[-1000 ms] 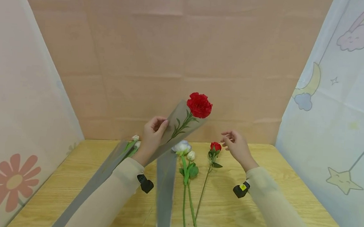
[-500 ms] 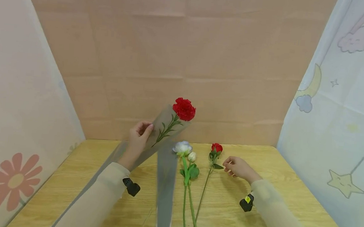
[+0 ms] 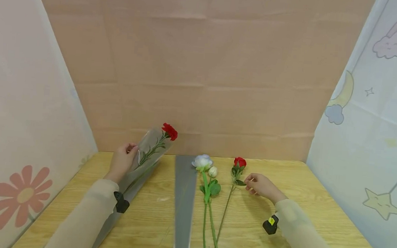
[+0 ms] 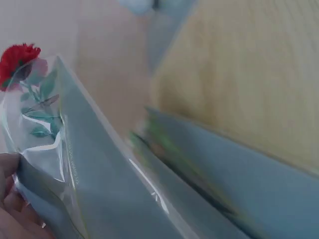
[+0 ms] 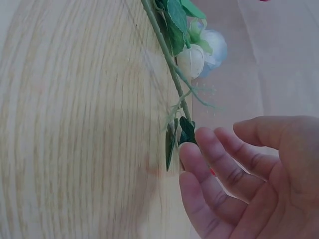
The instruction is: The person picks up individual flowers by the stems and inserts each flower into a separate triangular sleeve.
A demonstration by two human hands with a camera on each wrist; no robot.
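My left hand (image 3: 123, 160) pinches the edge of a clear and grey flower sleeve at the left of the table. Inside that sleeve (image 4: 107, 164) is a red carnation (image 3: 169, 132), its bloom sticking out at the top and its leafy stem showing through the film. My right hand (image 3: 262, 186) is beside a red rose (image 3: 239, 162) lying on the table, fingertips close to a leaf of it. In the right wrist view the fingers (image 5: 207, 164) are loosely bent and hold nothing; they hide most of the rose's bloom.
A flat grey sleeve (image 3: 183, 208) lies mid-table. Beside it lie a pale bluish-white flower (image 3: 202, 162) and a white bud (image 3: 212, 172) on green stems. In the left wrist view another grey sleeve (image 4: 239, 169) lies under the held one. A brown backdrop (image 3: 202, 70) stands behind the table.
My left hand has carried the wrapped carnation left and down toward the table's left side. My right hand has come down from above the rose to beside its leaf.
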